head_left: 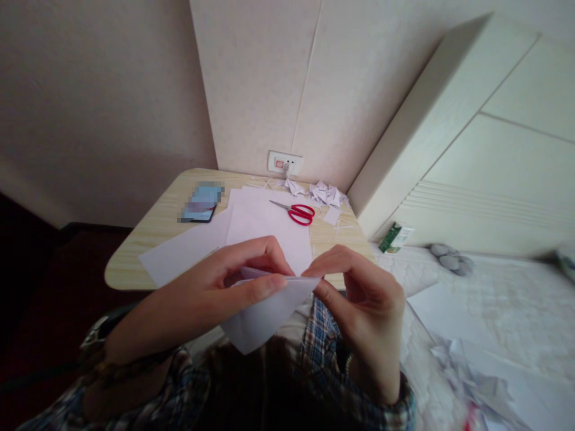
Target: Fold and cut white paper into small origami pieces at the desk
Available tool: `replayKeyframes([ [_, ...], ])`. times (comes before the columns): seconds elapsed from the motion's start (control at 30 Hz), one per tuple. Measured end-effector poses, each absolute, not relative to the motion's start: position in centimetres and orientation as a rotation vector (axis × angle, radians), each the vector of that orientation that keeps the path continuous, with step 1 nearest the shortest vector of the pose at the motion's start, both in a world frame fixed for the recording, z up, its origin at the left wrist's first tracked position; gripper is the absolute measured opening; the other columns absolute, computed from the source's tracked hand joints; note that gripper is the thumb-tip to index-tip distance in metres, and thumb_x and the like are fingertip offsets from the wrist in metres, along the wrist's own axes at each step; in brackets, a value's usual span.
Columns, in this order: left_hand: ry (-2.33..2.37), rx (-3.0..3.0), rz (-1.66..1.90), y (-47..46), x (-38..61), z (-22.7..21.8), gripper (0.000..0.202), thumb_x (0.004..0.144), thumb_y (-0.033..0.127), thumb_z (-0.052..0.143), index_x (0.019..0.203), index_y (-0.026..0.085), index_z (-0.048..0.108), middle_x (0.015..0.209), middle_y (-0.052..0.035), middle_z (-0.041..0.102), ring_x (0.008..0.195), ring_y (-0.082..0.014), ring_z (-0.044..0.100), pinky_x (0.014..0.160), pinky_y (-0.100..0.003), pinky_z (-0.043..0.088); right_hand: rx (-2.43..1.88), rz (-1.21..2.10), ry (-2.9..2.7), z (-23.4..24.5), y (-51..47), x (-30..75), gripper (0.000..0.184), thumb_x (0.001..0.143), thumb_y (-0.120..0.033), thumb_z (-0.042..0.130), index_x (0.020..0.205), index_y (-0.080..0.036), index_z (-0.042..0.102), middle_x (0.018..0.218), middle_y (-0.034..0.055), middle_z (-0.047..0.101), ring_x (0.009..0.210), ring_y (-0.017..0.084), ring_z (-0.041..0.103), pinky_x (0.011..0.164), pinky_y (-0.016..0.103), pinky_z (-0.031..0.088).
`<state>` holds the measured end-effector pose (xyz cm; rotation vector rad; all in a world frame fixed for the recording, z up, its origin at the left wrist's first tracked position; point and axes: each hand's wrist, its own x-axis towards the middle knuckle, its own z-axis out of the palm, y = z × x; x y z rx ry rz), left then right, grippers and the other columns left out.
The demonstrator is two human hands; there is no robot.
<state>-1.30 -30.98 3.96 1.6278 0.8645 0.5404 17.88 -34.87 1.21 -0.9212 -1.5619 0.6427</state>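
Observation:
A folded piece of white paper point(265, 314) is held up in front of my body, its pointed lower corner hanging down. My left hand point(245, 275) grips its upper edge, thumb on the near side and fingers behind. At the paper's right-hand corner, my right hand point(354, 293) pinches it between thumb and fingertips. Beyond the hands, white paper sheets point(265, 224) lie on the small wooden table point(139, 257). Scissors with red handles point(300, 214) rest on top of those sheets, blades pointing left.
A phone point(200, 203) lies at the table's left. Folded paper pieces point(326, 194) and thin strips crowd its back right, below a wall socket point(285, 163). To the right is a bed point(507, 305) with a green-and-white carton point(395, 237), a grey fuzzy object point(450, 259) and crumpled paper point(476, 377).

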Motion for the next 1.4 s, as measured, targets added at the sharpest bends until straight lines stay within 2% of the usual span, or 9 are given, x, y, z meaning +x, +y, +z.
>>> replayKeyframes([
  [0.2, 0.873, 1.684, 0.567, -31.1, -1.3, 4.2, 0.019, 0.09, 0.038, 0.057, 0.084, 0.022, 0.063, 0.078, 0.002, 0.065, 0.071, -0.0146, 0.057, 0.059, -0.023, 0.041, -0.908, 0.64, -1.572, 1.3, -34.8, 17.9, 0.021, 0.083, -0.003, 0.068, 0.08, -0.023, 0.072, 0.075, -0.0042, 0.071, 0.074, 0.011, 0.063, 0.069, 0.025, 0.048],
  [0.47, 0.944, 1.78, 0.648, -31.1, -1.3, 4.1, 0.023, 0.089, 0.039, 0.057, 0.074, 0.022, 0.064, 0.062, 0.0049, 0.059, 0.055, -0.0117, 0.05, 0.047, -0.021, 0.034, -0.922, 0.647, -1.547, 1.3, -34.8, 17.8, 0.009, 0.084, -0.015, 0.073, 0.079, -0.022, 0.072, 0.073, -0.0015, 0.071, 0.071, 0.014, 0.064, 0.066, 0.027, 0.049],
  [0.6, 0.97, 1.806, 0.653, -31.0, -1.2, 4.0, 0.024, 0.09, 0.037, 0.057, 0.072, 0.023, 0.065, 0.06, 0.0061, 0.057, 0.06, -0.0117, 0.053, 0.049, -0.019, 0.036, -0.962, 0.679, -1.554, 1.5, -34.6, 17.9, 0.008, 0.083, -0.016, 0.073, 0.078, -0.022, 0.072, 0.072, -0.0023, 0.072, 0.071, 0.013, 0.065, 0.066, 0.025, 0.049],
  [0.77, 1.013, 1.877, 0.694, -30.8, -1.1, 4.0, 0.022, 0.091, 0.035, 0.058, 0.076, 0.023, 0.068, 0.068, 0.0063, 0.065, 0.064, -0.0114, 0.056, 0.056, -0.02, 0.039, -1.015, 0.79, -1.624, 1.7, -34.0, 18.5, 0.006, 0.084, -0.016, 0.071, 0.082, -0.021, 0.073, 0.076, -0.0016, 0.074, 0.074, 0.014, 0.066, 0.07, 0.026, 0.05],
  [0.87, 1.05, 1.921, 0.72, -30.9, -1.0, 3.8, 0.022, 0.092, 0.034, 0.057, 0.076, 0.023, 0.068, 0.071, 0.0057, 0.067, 0.07, -0.013, 0.059, 0.063, -0.021, 0.041, -1.042, 0.829, -1.688, 1.9, -34.0, 18.8, 0.01, 0.089, -0.018, 0.063, 0.088, -0.02, 0.073, 0.082, -0.0002, 0.075, 0.079, 0.014, 0.068, 0.073, 0.025, 0.051],
  [0.97, 1.07, 1.942, 0.73, -30.9, -0.9, 3.4, 0.021, 0.092, 0.035, 0.057, 0.077, 0.023, 0.067, 0.07, 0.0059, 0.068, 0.07, -0.0135, 0.06, 0.063, -0.021, 0.041, -1.078, 0.768, -1.7, 2.1, -34.3, 18.6, 0.016, 0.094, -0.024, 0.058, 0.092, -0.018, 0.073, 0.084, 0.0007, 0.075, 0.081, 0.013, 0.068, 0.075, 0.023, 0.051],
  [1.03, 1.084, 1.929, 0.716, -30.8, -0.9, 3.2, 0.02, 0.091, 0.035, 0.059, 0.078, 0.023, 0.066, 0.069, 0.0064, 0.068, 0.068, -0.0133, 0.061, 0.06, -0.021, 0.04, -1.105, 0.704, -1.693, 2.1, -34.4, 18.1, 0.013, 0.089, -0.026, 0.065, 0.09, -0.016, 0.072, 0.083, 0.0013, 0.074, 0.08, 0.013, 0.067, 0.074, 0.022, 0.051],
  [1.13, 1.102, 1.934, 0.718, -30.8, -0.8, 3.1, 0.022, 0.091, 0.036, 0.057, 0.076, 0.023, 0.067, 0.067, 0.0073, 0.068, 0.065, -0.0126, 0.061, 0.058, -0.021, 0.039, -1.169, 0.626, -1.681, 2.1, -34.2, 17.3, 0.008, 0.08, -0.021, 0.075, 0.083, -0.015, 0.07, 0.077, 0.0, 0.072, 0.074, 0.012, 0.066, 0.07, 0.02, 0.05],
  [1.4, 1.124, 1.959, 0.718, -30.8, -0.8, 2.9, 0.027, 0.092, 0.038, 0.053, 0.074, 0.023, 0.067, 0.062, 0.0079, 0.066, 0.061, -0.0121, 0.059, 0.055, -0.021, 0.037, -1.218, 0.673, -1.644, 1.8, -33.9, 17.1, 0.009, 0.08, -0.018, 0.074, 0.073, -0.017, 0.07, 0.069, -0.0023, 0.071, 0.066, 0.011, 0.063, 0.065, 0.021, 0.048],
])
